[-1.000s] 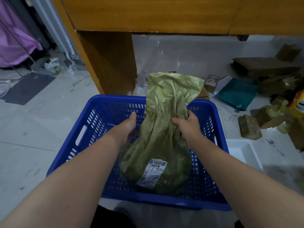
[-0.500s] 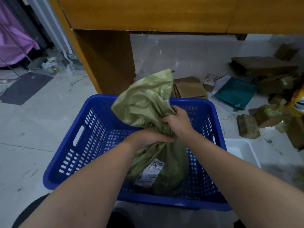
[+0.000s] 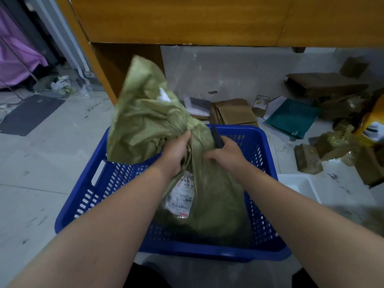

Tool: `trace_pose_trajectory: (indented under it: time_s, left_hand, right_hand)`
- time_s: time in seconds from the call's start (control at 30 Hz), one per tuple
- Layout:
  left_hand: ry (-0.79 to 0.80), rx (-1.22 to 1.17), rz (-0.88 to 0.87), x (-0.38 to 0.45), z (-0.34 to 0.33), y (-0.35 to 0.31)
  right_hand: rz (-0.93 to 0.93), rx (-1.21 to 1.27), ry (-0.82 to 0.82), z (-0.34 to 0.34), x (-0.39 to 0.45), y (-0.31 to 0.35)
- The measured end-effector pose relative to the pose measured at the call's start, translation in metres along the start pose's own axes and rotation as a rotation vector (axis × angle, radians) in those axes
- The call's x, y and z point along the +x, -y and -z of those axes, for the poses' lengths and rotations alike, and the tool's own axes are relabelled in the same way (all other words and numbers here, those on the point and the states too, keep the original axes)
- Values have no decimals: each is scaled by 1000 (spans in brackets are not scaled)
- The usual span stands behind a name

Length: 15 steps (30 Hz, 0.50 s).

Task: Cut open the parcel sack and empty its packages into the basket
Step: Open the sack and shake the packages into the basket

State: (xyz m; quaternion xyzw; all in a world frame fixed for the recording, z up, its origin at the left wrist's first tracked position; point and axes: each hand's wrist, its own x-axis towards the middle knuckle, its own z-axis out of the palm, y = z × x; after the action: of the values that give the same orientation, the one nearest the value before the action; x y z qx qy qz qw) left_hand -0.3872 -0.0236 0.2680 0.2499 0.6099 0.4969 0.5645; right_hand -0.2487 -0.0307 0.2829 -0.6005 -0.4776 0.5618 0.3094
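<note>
A green woven parcel sack (image 3: 216,196) with a white shipping label stands upright inside the blue plastic basket (image 3: 268,204). Its loose top flops up and to the left above the basket rim. My left hand (image 3: 176,154) is closed around the sack's gathered neck. My right hand (image 3: 224,154) sits just right of the neck and grips a dark slim tool (image 3: 217,138) that points up along the sack; its blade is not visible. The sack's contents are hidden.
A wooden counter (image 3: 187,19) overhangs just beyond the basket, its leg at left. Cardboard pieces (image 3: 234,111), a teal mailer (image 3: 291,117) and brown parcels (image 3: 307,161) litter the floor at right. A white tray (image 3: 299,186) touches the basket's right side. A dark mat (image 3: 29,113) lies far left.
My left hand moved from the sack's side to its neck and bunched it. The sack top swung left and rose. My right hand let go of the neck and now shows a dark tool.
</note>
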Motion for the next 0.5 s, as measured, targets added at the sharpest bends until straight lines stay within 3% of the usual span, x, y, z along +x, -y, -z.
trace_pose_trajectory:
  time_s: [0.1, 0.23, 0.4, 0.5]
  left_hand:
    - [110, -147, -23, -9, 1, -35]
    - [168, -314, 17, -16, 2, -60]
    - [98, -378, 31, -17, 6, -66]
    - [-6, -188, 101, -9, 19, -67]
  right_hand:
    - [31, -200, -73, 12, -7, -10]
    - [217, -392, -149, 24, -5, 4]
    - [378, -471, -264, 28, 8, 13]
    - [441, -472, -282, 24, 7, 24]
